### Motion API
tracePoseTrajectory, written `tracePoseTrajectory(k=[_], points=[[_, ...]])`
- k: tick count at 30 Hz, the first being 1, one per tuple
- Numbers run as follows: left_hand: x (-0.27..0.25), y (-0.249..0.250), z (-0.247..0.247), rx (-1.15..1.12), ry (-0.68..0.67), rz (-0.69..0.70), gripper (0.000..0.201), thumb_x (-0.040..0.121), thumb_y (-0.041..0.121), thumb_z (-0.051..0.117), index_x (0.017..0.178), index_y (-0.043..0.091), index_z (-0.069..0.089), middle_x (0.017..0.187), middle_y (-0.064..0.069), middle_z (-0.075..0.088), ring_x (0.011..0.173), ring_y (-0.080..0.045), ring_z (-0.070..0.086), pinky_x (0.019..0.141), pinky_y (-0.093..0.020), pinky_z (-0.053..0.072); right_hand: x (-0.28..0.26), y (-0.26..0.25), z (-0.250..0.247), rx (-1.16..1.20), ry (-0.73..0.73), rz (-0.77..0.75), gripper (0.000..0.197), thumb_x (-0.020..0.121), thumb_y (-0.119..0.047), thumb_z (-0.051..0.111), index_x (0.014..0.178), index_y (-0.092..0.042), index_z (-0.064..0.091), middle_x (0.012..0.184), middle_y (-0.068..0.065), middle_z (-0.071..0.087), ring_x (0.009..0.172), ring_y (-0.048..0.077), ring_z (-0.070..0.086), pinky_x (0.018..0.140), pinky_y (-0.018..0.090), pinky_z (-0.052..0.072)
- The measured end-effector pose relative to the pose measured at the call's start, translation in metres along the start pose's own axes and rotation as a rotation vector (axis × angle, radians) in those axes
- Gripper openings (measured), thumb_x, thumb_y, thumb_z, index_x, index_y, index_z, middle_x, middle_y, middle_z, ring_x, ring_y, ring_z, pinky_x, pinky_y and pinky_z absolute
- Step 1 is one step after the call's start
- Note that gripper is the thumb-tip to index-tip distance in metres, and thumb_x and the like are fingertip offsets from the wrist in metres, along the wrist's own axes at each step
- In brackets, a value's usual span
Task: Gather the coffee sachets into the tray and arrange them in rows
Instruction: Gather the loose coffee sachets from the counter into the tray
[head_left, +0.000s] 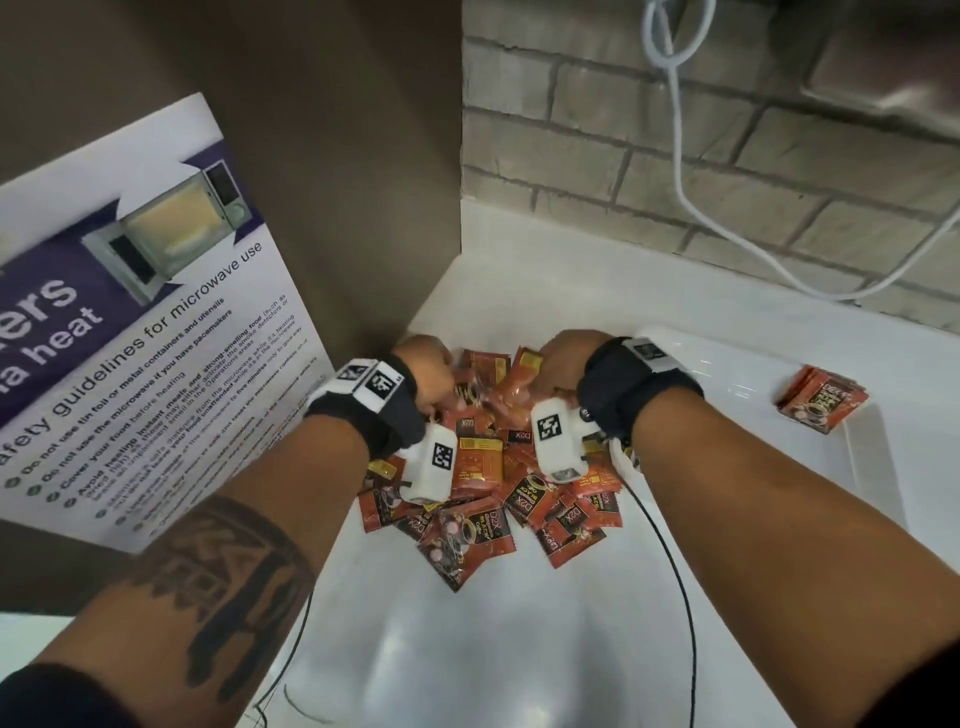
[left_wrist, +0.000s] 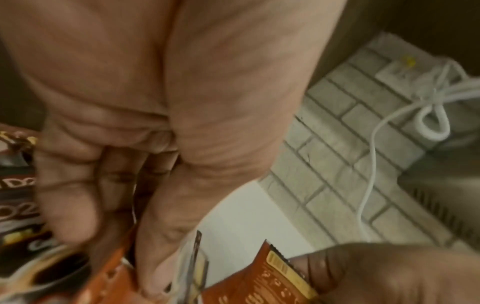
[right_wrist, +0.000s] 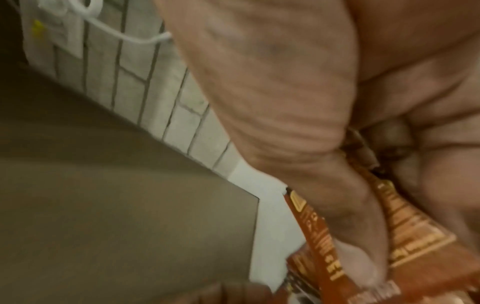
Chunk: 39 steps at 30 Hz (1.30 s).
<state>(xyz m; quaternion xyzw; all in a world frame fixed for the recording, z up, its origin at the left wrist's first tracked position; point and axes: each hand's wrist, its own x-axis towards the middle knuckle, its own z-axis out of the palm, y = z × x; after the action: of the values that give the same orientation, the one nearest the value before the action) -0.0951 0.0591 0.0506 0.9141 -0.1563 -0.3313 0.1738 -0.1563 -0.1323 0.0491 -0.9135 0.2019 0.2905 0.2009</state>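
Coffee sachets lie heaped on the surface, both hands' fingers clutching handfuls; gathering is underway, and next they need carrying to the tray.

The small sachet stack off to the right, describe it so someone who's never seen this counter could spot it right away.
Start at the white tray on the white counter below the brick wall. The small sachet stack lies at the tray's far right end. Unlike the loose sachet pile that both hands dig into, it is a neat squared bundle lying apart, untouched.
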Motion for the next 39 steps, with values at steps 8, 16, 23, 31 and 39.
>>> tracePoseTrajectory(k=[8,16,23,31,39], points=[[0.019,-0.002,0.023,0.262,0.075,-0.010,0.063,0.063,0.044,0.084,0.120,0.021,0.069,0.103,0.001,0.073,0.087,-0.022,0.069,0.084,-0.036,0.060,0.037,-0.003,0.039,-0.196,0.022,0.041,0.040,0.069,-0.044,0.085,0.074,-0.019,0.055,0.073,-0.005,0.056,0.063,0.012,0.054,0.063,0.027,0.049],[0.009,-0.010,0.016,-0.091,0.065,-0.006,0.064,0.071,0.026,0.082,0.130,0.017,0.060,0.109,-0.007,0.070,0.087,-0.030,0.072,0.080,-0.043,0.062,0.016,-0.005,0.022,0.036,0.083,0.063,0.035,0.083,-0.031,0.079,0.067,-0.012,0.054,0.070,0.002,0.056,0.061,0.016,0.053,0.049,0.024,0.036],[0.004,-0.015,0.016,-0.326,0.050,-0.007,0.032,0.082,0.014,0.081,0.109,0.011,0.064,0.096,-0.010,0.073,0.082,-0.032,0.075,0.074,-0.050,0.063,0.009,-0.002,0.019,0.092,0.064,0.047,0.035,0.083,-0.033,0.079,0.071,-0.012,0.054,0.071,0.002,0.057,0.061,0.014,0.051,0.050,0.024,0.036],[0.000,-0.017,-0.006,-0.620,0.083,0.051,0.027,0.087,0.009,0.076,0.112,0.006,0.065,0.108,-0.015,0.074,0.097,-0.033,0.073,0.089,-0.052,0.059,-0.016,0.002,-0.010,0.279,0.187,-0.042,0.025,0.087,-0.030,0.074,0.095,-0.006,0.069,0.076,0.002,0.060,0.062,0.013,0.051,0.051,0.024,0.035],[-0.020,0.010,-0.032,-0.712,0.081,0.202,0.035,0.087,0.008,0.076,0.119,0.004,0.063,0.111,-0.014,0.073,0.098,-0.032,0.073,0.084,-0.047,0.061,-0.067,0.069,-0.050,0.550,0.391,0.030,0.030,0.078,-0.026,0.082,0.100,-0.008,0.071,0.103,0.015,0.073,0.099,0.033,0.068,0.091,0.045,0.054]])
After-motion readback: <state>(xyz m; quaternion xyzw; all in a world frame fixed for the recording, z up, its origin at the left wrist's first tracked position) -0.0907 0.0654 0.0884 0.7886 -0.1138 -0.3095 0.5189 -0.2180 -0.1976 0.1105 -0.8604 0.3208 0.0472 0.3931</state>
